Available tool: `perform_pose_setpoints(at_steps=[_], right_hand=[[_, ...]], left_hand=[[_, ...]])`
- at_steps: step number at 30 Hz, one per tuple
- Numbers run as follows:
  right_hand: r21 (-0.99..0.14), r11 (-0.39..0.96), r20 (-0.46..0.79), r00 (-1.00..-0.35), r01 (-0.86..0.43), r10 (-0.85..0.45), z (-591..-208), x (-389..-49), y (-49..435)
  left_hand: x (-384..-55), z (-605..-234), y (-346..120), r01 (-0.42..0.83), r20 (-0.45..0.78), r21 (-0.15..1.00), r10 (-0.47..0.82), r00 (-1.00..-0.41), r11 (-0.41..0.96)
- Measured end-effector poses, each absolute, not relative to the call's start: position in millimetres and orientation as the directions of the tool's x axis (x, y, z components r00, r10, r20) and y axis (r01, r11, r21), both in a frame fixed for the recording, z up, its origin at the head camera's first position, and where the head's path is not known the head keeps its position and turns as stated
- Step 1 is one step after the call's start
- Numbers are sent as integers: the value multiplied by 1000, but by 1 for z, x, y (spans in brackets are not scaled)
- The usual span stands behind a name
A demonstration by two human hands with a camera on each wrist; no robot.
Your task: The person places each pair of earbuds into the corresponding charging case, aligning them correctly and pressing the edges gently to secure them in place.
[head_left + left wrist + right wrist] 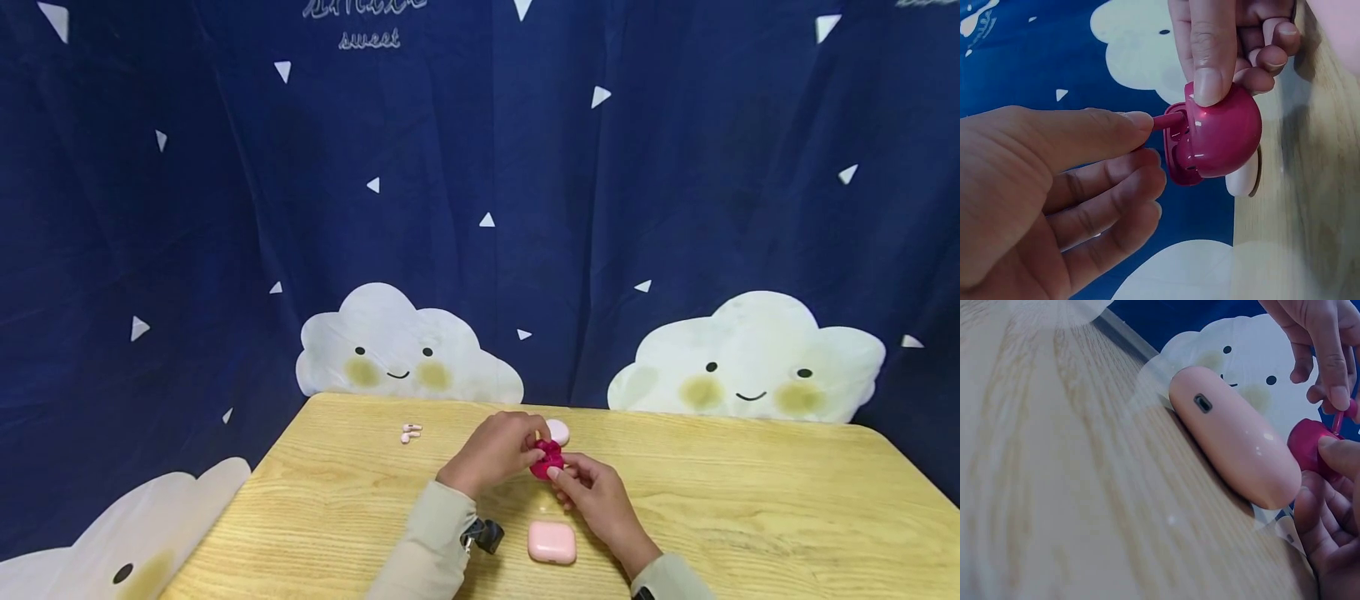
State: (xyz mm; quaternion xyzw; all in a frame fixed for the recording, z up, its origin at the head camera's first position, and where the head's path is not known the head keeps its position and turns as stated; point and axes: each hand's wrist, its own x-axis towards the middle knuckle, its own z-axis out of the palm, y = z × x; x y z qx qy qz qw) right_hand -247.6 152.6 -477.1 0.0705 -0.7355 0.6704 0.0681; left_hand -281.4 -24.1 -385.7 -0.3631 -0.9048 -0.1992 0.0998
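Over the middle of the table, my right hand (603, 504) holds a small glossy magenta earbud case (1229, 140), lid open, between thumb and fingers. My left hand (491, 454) pinches the stem of a magenta earbud (1169, 120) with thumb and index finger; its other fingers are loosely bent. The stem stands at the case's opening, and the lid and right thumb hide part of the inside. How deep the earbud sits cannot be told. Nearer the body, a closed pale pink earbud case (552, 542) lies on the table, its charging port showing in the right wrist view.
A pale round case (557, 431) lies on the wooden table (720, 500) just behind the hands. Two pale pink earbuds (411, 432) lie side by side at the back left. Behind the table hangs a dark blue curtain (435, 250) with clouds and triangles.
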Motion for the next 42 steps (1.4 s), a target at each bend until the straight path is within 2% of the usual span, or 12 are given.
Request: perform_pose_setpoints(at_steps=[15, 21, 42], right_hand=[[-972, 121, 199, -980, -200, -21, -477, -247, 152], [-966, 123, 225, -974, -227, -34, -477, -249, 153], [-973, 120, 192, -980, -196, -44, -479, -248, 153]], left_hand=[[-281, -388, -21, 695, 298, 276, 629, -718, 664], [-282, -390, -20, 711, 314, 251, 640, -702, 657], [-281, -393, -21, 740, 274, 217, 688, -672, 636]])
